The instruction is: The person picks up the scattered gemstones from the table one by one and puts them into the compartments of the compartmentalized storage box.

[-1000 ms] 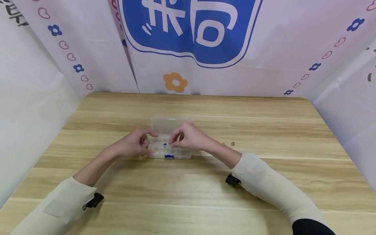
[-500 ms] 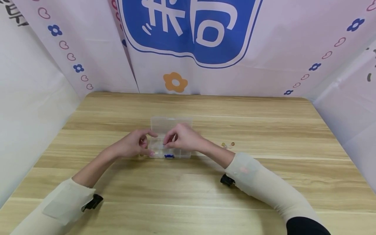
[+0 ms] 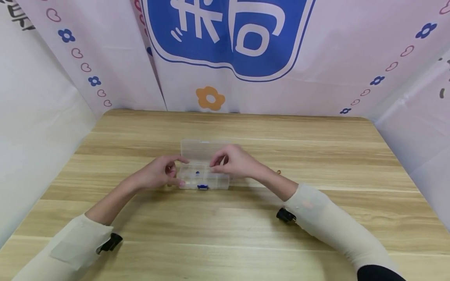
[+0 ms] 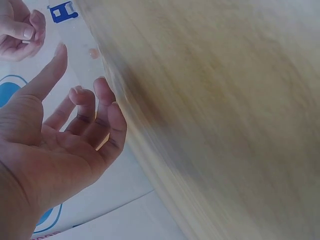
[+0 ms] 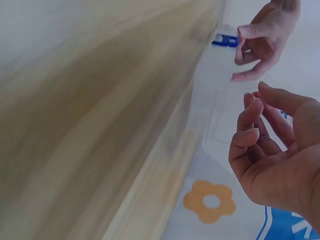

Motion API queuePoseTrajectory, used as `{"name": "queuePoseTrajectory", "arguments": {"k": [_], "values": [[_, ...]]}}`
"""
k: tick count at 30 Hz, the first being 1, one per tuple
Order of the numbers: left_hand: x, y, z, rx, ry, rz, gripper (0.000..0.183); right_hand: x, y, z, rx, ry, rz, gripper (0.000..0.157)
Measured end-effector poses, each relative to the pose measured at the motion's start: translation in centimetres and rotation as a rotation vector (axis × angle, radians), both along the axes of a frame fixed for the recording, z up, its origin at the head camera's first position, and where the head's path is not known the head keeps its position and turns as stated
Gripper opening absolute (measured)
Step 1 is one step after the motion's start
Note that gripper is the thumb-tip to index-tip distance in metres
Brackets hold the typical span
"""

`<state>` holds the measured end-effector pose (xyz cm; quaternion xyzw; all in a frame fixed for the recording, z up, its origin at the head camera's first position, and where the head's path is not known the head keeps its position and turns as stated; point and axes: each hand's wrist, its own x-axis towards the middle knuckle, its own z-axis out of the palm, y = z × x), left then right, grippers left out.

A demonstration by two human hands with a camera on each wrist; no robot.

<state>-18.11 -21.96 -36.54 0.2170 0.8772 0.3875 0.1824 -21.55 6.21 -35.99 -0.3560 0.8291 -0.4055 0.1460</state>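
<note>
A clear plastic compartment box (image 3: 222,182) lies on the wooden table with its lid raised at the back. On its front edge is a blue latch (image 3: 202,187). One small blue bead (image 3: 197,172) sits in a middle compartment. My left hand (image 3: 159,171) holds the box's left end, thumb at the front corner and forefinger at the back. My right hand (image 3: 234,160) hovers over the right part of the box. In the right wrist view, its thumb and forefinger tips (image 5: 261,86) are close together, with no object visible between them.
A small amber bead (image 3: 279,171) lies on the table right of the box, beside my right forearm. The forearm may cover other small pieces. Behind the table's far edge hangs a printed cloth (image 3: 299,91) with a blue emblem.
My right hand first moved left over the blue bead's compartment, then back right and away from it, so the bead shows again. My left hand and the box have stayed put.
</note>
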Motion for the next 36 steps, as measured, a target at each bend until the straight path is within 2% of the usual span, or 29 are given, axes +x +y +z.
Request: {"name": "queuePoseTrajectory", "arguments": {"k": [12, 24, 29, 36], "values": [[-0.1, -0.1, -0.1, 0.029, -0.015, -0.008, 0.062, -0.2, 4.9, -0.3, 0.001, -0.032, -0.131, 0.008], [-0.3, 0.1, 0.1, 0.053, -0.105, 0.007, 0.062, -0.9, 10.5, -0.5, 0.047, -0.017, -0.254, 0.012], [-0.3, 0.1, 0.2, 0.066, -0.139, 0.015, 0.063, -1.2, 12.2, -1.0, 0.078, -0.025, -0.273, 0.008], [-0.5, 0.1, -0.1, 0.077, -0.148, 0.009, 0.061, -1.4, 13.5, -1.3, 0.140, -0.014, -0.262, 0.007]]}}
